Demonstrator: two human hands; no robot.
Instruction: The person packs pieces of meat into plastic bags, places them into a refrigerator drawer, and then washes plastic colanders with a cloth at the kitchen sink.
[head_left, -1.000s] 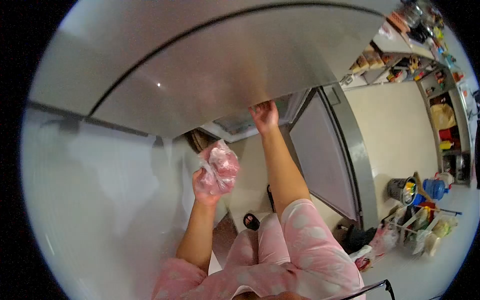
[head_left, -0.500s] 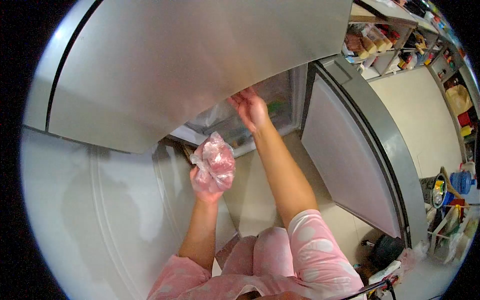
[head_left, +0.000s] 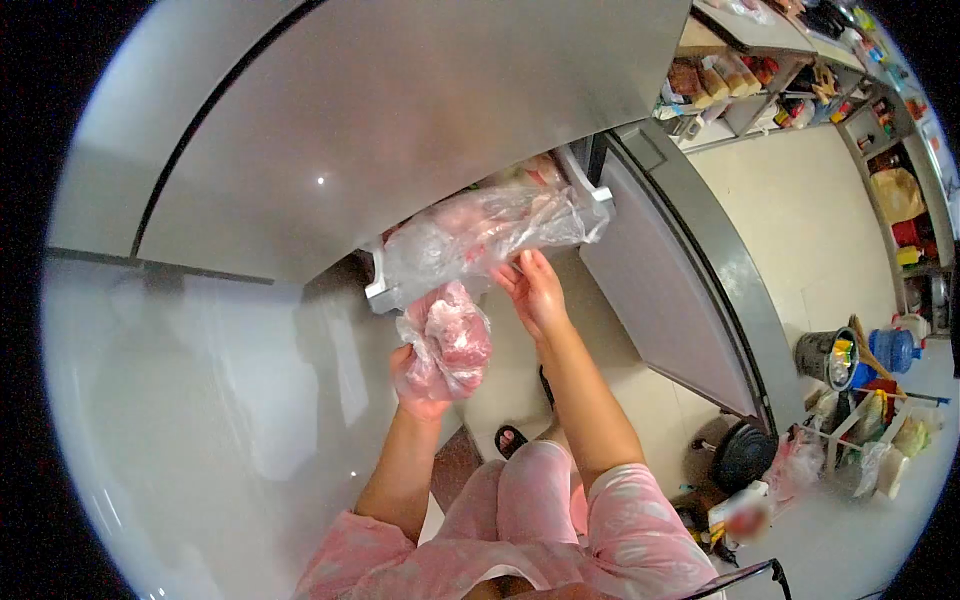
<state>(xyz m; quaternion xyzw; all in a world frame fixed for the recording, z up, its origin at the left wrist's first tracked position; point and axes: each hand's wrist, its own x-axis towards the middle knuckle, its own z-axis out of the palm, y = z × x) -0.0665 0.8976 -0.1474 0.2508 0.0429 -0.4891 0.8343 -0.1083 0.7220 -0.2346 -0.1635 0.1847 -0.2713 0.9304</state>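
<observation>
The largest thing is the grey fridge (head_left: 420, 130), with its lower door (head_left: 660, 290) standing open to the right. Below its upper front, a drawer (head_left: 377, 290) with clear plastic at its front sticks out, filled with wrapped food. Smaller is the clear bag of meat (head_left: 448, 345), which is in front of the drawer's left part, held in the air. The left hand (head_left: 415, 385) is closed around its lower left side. The right hand (head_left: 535, 290) has bent fingers at the drawer's front edge; whether they pinch it, I cannot tell. I judge the bag to be rather heavy for its size, soft or perhaps partly frozen, and slippery if wet. The thin plastic may tear, so it is better to support the meat from below with the whole palm.
</observation>
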